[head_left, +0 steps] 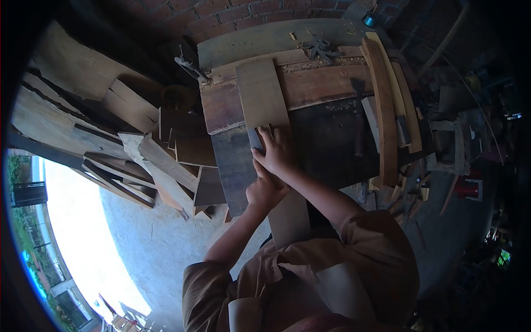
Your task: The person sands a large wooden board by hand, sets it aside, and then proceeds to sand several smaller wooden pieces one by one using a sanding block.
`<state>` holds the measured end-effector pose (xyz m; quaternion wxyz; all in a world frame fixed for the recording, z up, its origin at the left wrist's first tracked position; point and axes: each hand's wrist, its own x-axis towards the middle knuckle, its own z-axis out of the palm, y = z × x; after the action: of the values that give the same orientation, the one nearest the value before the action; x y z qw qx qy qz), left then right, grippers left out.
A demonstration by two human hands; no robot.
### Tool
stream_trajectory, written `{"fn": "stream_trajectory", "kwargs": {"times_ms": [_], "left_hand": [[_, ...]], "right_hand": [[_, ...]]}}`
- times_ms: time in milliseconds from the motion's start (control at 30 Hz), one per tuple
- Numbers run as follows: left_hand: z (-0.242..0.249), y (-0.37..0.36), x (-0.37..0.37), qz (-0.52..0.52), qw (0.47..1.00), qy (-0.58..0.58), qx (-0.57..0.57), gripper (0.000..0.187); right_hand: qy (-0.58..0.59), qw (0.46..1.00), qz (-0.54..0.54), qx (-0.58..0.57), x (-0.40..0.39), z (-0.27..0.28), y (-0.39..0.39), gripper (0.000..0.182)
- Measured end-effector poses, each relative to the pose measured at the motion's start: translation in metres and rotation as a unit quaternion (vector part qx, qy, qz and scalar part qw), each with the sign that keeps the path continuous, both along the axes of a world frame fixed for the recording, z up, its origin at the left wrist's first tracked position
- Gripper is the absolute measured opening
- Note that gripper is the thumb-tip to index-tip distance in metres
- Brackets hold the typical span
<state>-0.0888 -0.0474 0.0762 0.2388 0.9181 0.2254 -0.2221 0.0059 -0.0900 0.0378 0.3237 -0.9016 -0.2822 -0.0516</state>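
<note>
A long, flat wooden board (264,91) lies across the workbench, its near end reaching to my body. My right hand (276,152) is on top of the board, its fingers closed on a small dark flat piece (255,139) pressed against the wood; its exact kind does not show. Just below and touching it, my left hand (265,191) rests on the board with its fingers curled. The right hand and forearm partly cover those fingers, and I cannot make out what they hold, if anything.
The workbench (238,166) carries a metal star-shaped part (322,51), a dark long-handled tool (358,119) and several wood strips (381,110) at the right. A clamp-like metal piece (189,63) is at the left corner. Stacked offcuts (160,160) crowd the left; a brick wall (221,19) stands behind.
</note>
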Motion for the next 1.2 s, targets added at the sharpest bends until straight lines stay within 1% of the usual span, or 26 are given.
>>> {"fn": "stream_trajectory", "kwargs": {"times_ms": [33,100,167,233,300,333,367,400,433,467,500,533,567,600,633,700,733,833,900,933,967,1000,1067,1100,1167,1200], "left_hand": [[-0.007,-0.019,-0.036,-0.013,1.0,0.0,0.003,0.122],[-0.015,-0.047,-0.099,-0.005,0.997,-0.011,-0.08,0.124],[-0.02,-0.051,-0.11,-0.002,0.997,-0.005,-0.083,0.124],[-0.024,-0.053,-0.113,0.008,0.995,-0.008,-0.097,0.125],[-0.03,-0.05,-0.104,0.02,0.994,-0.018,-0.11,0.125],[-0.032,-0.04,-0.086,0.015,0.994,-0.061,-0.085,0.126],[-0.025,-0.027,-0.058,0.017,0.998,-0.044,-0.045,0.127],[-0.017,-0.01,-0.028,0.013,0.998,-0.06,-0.017,0.127],[-0.018,0.01,0.002,0.019,0.994,-0.108,-0.005,0.126],[-0.019,0.033,0.036,0.015,0.993,-0.109,0.035,0.125],[-0.013,0.058,0.074,0.012,0.994,-0.1,0.051,0.124],[-0.005,0.083,0.109,0.01,0.995,-0.086,0.053,0.122],[0.002,0.106,0.142,0.014,0.996,-0.073,0.042,0.121],[-0.005,0.129,0.168,0.005,0.993,-0.105,0.044,0.12],[-0.013,0.146,0.189,-0.006,0.989,-0.138,0.046,0.119],[-0.022,0.161,0.206,-0.037,0.986,-0.14,0.081,0.118],[-0.003,0.148,0.2,-0.015,0.991,-0.103,0.087,0.117],[0.003,0.106,0.154,0.01,0.992,-0.074,0.101,0.121],[0.003,0.067,0.095,0.022,0.996,-0.065,0.055,0.123],[-0.003,0.046,0.058,0.019,0.998,-0.052,0.034,0.124],[-0.007,0.025,0.02,0.015,0.999,-0.04,0.014,0.124],[-0.005,0.004,-0.017,0.019,0.999,-0.031,-0.029,0.12],[-0.021,-0.033,-0.094,0.009,0.996,-0.066,-0.059,0.123],[-0.025,-0.046,-0.118,0.012,0.994,-0.077,-0.079,0.124],[-0.025,-0.059,-0.135,0.014,0.992,-0.099,-0.077,0.123],[-0.026,-0.061,-0.141,0.015,0.99,-0.121,-0.067,0.121]], "right_hand": [[0.002,1.0,0.005,0.003,-0.035,-0.004,-0.024,0.061],[0.027,0.999,0.009,-0.028,-0.095,-0.005,-0.064,0.064],[0.064,0.997,0.019,-0.042,-0.125,-0.001,-0.081,0.069],[0.08,0.996,0.015,-0.038,-0.118,0.003,-0.075,0.069],[0.047,0.998,0.04,-0.033,-0.092,0.004,-0.062,0.062],[0.046,0.998,0.038,-0.018,-0.072,0.002,-0.049,0.061],[0.038,0.999,0.038,-0.011,-0.047,0.005,-0.032,0.06],[0.043,0.998,0.035,-0.013,-0.019,0.006,-0.012,0.06],[0.048,0.998,0.033,-0.006,0.014,0.012,0.009,0.059],[0.062,0.998,0.019,0.0,0.047,0.015,0.033,0.058],[0.088,0.996,-0.001,0.002,0.081,0.022,0.057,0.058],[0.086,0.996,-0.021,0.02,0.115,0.019,0.082,0.06],[0.059,0.997,-0.042,0.041,0.147,0.014,0.105,0.06],[0.045,0.996,-0.055,0.055,0.173,0.011,0.125,0.059],[0.031,0.995,-0.07,0.07,0.191,0.009,0.139,0.058],[0.04,0.995,-0.073,0.051,0.2,0.016,0.146,0.057],[0.048,0.995,-0.084,0.031,0.198,0.014,0.146,0.056],[0.028,0.998,-0.053,0.005,0.158,0.005,0.119,0.058],[0.034,0.999,-0.014,-0.015,0.097,0.004,0.076,0.056],[0.018,1.0,-0.001,0.003,0.06,0.001,0.051,0.056],[0.032,0.999,0.013,0.003,0.021,0.0,0.024,0.058],[0.03,0.999,0.025,-0.009,-0.017,0.005,-0.003,0.06],[0.041,0.998,0.04,-0.017,-0.085,0.0,-0.049,0.061],[0.037,0.998,0.04,-0.027,-0.109,0.003,-0.064,0.062],[0.024,0.998,0.036,-0.039,-0.134,0.007,-0.076,0.062],[0.087,0.994,0.034,-0.055,-0.134,0.012,-0.075,0.062]]}}
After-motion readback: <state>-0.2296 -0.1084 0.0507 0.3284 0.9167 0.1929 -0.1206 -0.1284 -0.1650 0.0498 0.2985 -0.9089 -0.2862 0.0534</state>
